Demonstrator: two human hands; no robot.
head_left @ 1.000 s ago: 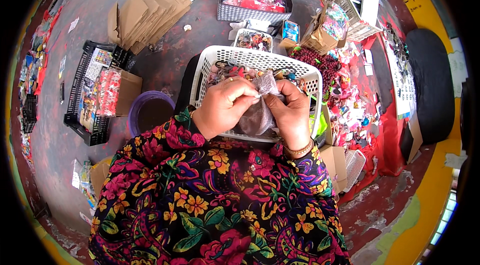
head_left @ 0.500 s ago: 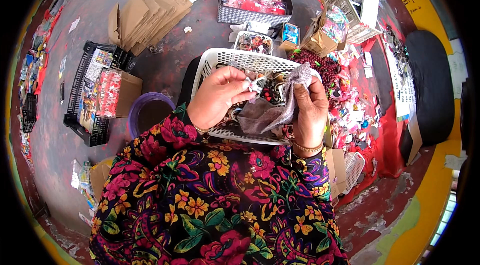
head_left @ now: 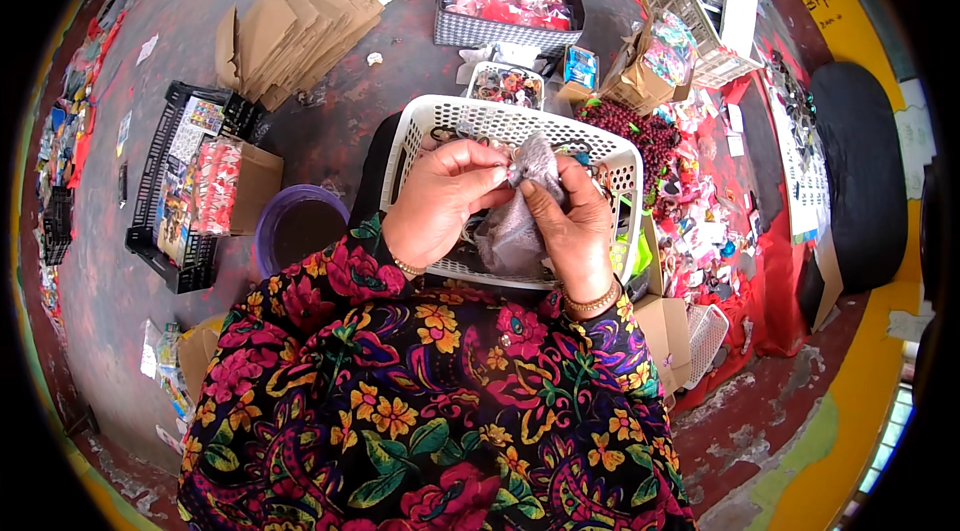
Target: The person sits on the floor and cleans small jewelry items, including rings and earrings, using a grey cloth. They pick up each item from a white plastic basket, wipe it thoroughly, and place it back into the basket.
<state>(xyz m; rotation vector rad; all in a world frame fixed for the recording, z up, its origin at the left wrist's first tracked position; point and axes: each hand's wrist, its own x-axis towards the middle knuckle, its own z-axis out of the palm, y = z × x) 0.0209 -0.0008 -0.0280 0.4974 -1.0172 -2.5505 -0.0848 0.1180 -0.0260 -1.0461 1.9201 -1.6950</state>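
Where the two hands meet, just above the middle of the frame, both pinch the gathered top of a small clear plastic bag (head_left: pixel 515 221). The left hand (head_left: pixel 440 201) has its grip narrow, thumb and fingertips closed on the bunched mouth from the left; the right hand (head_left: pixel 572 226) clamps the same neck from the right, thumb along the film. The bag hangs with its long axis roughly up and down in the frame, twisted mouth pointing to the upper edge and limp body drooping toward the person's chest. What lies inside the bag cannot be told.

Directly under the hands sits a white slotted basket (head_left: pixel 425 126) on the person's lap. At centre left stands a purple tub (head_left: pixel 285 216), further left a black crate (head_left: pixel 160 231) of printed packets. Flattened brown cardboard pieces (head_left: pixel 290 26) lie on the floor at upper left, a grey mesh tray (head_left: pixel 500 31) of red packets at upper centre.
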